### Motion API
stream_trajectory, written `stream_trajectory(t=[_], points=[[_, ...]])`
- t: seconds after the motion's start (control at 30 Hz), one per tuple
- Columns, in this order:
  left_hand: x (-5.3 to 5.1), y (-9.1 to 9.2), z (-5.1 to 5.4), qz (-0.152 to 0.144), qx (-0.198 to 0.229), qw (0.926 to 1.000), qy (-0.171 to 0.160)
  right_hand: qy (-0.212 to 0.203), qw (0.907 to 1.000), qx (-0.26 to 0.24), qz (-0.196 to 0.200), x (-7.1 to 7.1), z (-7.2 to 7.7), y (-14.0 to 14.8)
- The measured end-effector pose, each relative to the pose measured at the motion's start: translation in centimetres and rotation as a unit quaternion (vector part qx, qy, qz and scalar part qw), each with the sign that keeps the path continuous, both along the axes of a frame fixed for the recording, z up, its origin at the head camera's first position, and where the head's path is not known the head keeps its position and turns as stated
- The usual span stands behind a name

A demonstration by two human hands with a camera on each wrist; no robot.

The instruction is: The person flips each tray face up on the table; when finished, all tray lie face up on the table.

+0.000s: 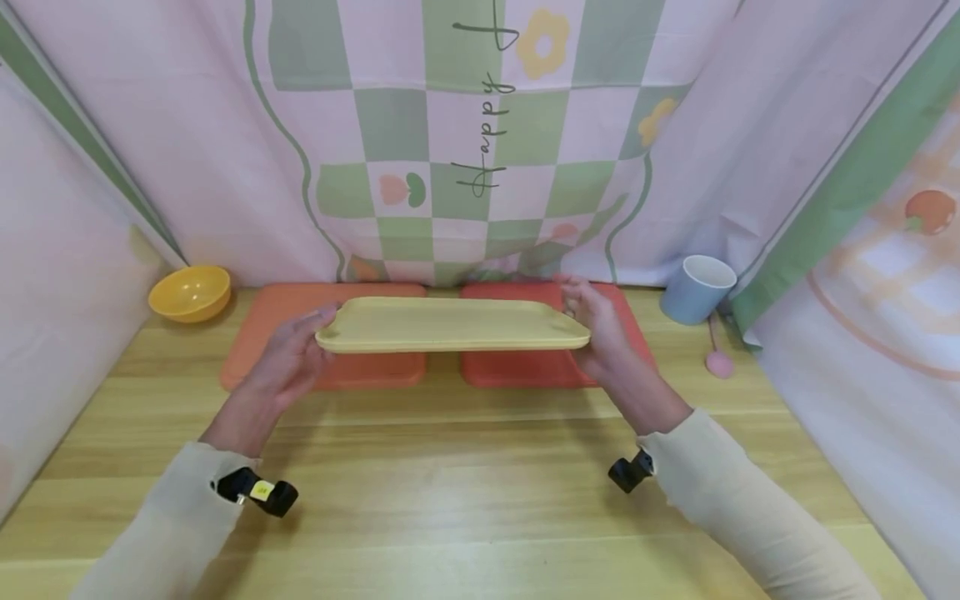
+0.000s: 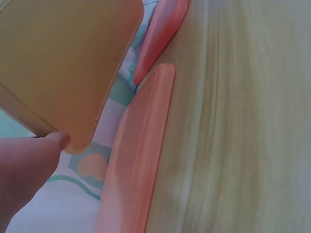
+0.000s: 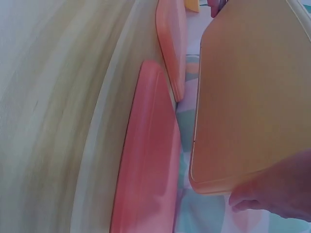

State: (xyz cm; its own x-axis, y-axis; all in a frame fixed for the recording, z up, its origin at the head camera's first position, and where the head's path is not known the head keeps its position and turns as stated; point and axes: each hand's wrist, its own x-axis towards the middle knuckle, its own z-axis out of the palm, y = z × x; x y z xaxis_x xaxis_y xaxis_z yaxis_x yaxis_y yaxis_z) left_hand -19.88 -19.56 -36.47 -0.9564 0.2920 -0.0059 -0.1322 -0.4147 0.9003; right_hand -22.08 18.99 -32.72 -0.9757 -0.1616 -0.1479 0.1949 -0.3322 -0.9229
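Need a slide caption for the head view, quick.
Left hand and right hand hold a yellow rectangular tray above an orange tray and a red tray on a wood-grain tabletop.

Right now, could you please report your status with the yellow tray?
Left fingers, right fingers: holding yellow tray by its ends. Tray raised above table. Nothing visibly in the way.

Pink-and-green printed fabric curtains (image 1: 487, 125) are enclosing a pale wood-grain tabletop (image 1: 450, 483) on three sides, forming a booth-like nook. A glossy round yellow bowl (image 1: 191, 296) and a blue cylindrical mug (image 1: 693, 293) are lending it a homely look, though the curtains are hiding the wider room.
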Motion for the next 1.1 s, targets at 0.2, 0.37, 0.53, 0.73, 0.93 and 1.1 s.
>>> stream_trajectory(t=[0.2,0.37,0.53,0.73,0.93,1.1], points=[[-0.4,1.1,0.3,0.09,0.001,0.9952,-0.039,-0.032,0.9978,0.058,-0.009,0.2,-1.5,-0.3],[-0.5,1.7,0.2,0.162,0.008,0.9854,-0.053,-0.016,0.9973,0.049,-0.052,0.1,-2.4,-0.8],[-0.4,2.0,-0.3,0.226,-0.027,0.9714,-0.069,-0.045,0.9912,0.084,-0.092,-0.2,-2.5,-1.0],[-0.3,2.3,-1.0,0.296,-0.064,0.9494,-0.082,-0.053,0.9897,0.078,-0.108,-0.4,-3.0,-0.9],[-0.4,2.5,-1.3,0.303,-0.105,0.9428,-0.089,-0.056,0.9859,0.088,-0.131,-0.4,-3.5,-0.7],[-0.5,2.4,-1.6,0.308,-0.141,0.9369,-0.086,-0.062,0.9816,0.101,-0.15,-0.5,-3.9,-0.7]])
